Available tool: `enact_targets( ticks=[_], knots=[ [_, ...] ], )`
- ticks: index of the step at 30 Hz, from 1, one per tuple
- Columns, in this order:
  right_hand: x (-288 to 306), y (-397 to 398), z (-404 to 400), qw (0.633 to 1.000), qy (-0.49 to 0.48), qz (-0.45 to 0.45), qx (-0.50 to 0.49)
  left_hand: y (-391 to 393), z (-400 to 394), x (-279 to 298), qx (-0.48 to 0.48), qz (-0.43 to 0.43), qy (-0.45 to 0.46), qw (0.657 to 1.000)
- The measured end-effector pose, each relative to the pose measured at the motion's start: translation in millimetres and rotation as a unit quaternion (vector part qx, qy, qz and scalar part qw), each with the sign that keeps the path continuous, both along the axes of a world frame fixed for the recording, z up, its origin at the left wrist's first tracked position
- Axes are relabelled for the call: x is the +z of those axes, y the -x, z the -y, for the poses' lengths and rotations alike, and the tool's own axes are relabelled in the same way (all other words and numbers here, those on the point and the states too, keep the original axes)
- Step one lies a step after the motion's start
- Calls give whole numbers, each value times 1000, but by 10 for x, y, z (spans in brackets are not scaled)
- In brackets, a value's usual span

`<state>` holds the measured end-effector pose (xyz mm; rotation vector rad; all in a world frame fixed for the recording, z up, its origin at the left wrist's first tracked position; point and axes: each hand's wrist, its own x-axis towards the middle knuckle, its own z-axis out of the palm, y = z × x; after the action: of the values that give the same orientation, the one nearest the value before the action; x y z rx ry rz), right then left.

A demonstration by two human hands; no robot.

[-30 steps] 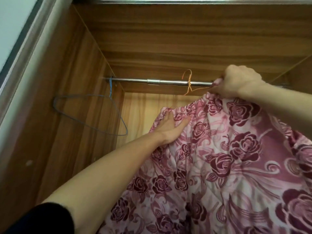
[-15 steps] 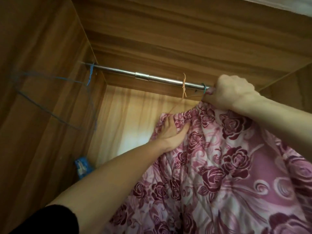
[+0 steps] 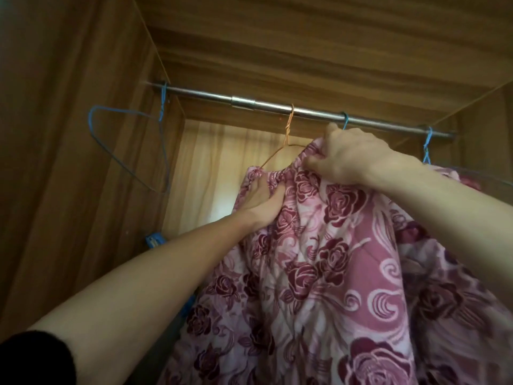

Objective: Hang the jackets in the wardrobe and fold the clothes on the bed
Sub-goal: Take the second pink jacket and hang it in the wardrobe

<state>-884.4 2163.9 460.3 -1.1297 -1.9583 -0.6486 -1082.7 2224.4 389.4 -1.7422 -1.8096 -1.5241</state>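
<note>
From the head camera, looking up into a brown wood-grain wardrobe (image 3: 83,134), a pink quilted jacket printed with dark red roses (image 3: 319,259) fills the lower right of the view, its top edge raised just below a horizontal steel hanging rail (image 3: 241,101). The right hand (image 3: 352,157) is curled tightly around the bunched upper edge of the jacket, right under the rail, gripping the fabric. The left hand (image 3: 261,201) is lower and to the left, fingers pushed into the cloth and thumb folded over it, holding a fold of the jacket near its left upper corner.

A thin orange wire hanger (image 3: 288,129) hooks over the rail between the two hands; its left shoulder wire runs down into the jacket's top edge. At the far left end of the rail an empty blue wire hanger (image 3: 163,151) hangs beside the wardrobe's side wall. Another blue hook (image 3: 345,120) sits on the rail just above the right hand, and a third blue hanger (image 3: 427,145) hangs near the right end, touching the jacket. A small blue object (image 3: 154,240) shows low on the left, behind the left forearm; what it is cannot be told.
</note>
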Motion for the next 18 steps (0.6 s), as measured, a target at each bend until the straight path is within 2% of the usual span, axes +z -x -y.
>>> enact_targets(
  ticks=[4,8,14,18],
  knots=[
    [-309,-97,48,991,-130,-18,13,-107,70,-50,-15,18,-39,999],
    [-859,-255,54,968,-248,12,14,-196,167,-260,-4,-7,-105,994],
    [-1834,-365,72,961,-231,-33,148,-405,638,-695,-19,-84,-189,978],
    [-2379,-407,109,945,-175,-104,258,-647,1293,-1119,123,-230,-182,948]
  ],
)
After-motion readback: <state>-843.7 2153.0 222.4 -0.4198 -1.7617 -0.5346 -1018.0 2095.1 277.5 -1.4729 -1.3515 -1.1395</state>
